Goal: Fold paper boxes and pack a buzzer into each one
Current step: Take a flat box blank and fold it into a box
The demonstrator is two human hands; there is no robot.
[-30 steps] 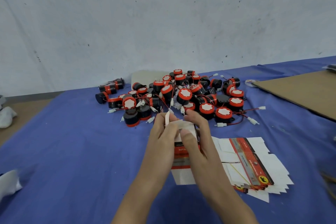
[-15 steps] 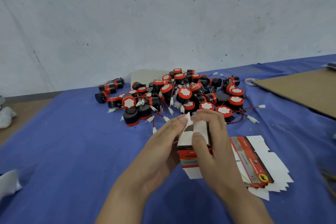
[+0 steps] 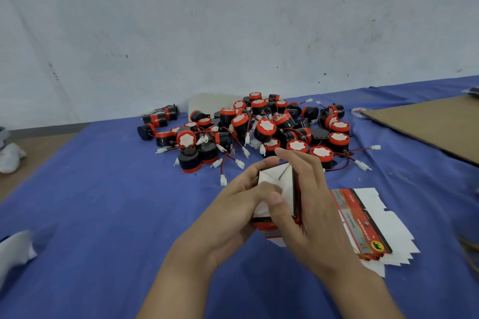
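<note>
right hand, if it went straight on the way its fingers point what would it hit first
Probably the buzzer pile, whose near edge lies just beyond the right hand's fingers; depth is unclear.

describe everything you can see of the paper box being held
The paper box is small, thin card, white inside, printed red outside. Its white end flaps are folded in, meeting along slanted seams, facing the camera. The left hand grips its left side, the right hand its right, both thumbs on the flaps, above the blue cloth.
</note>
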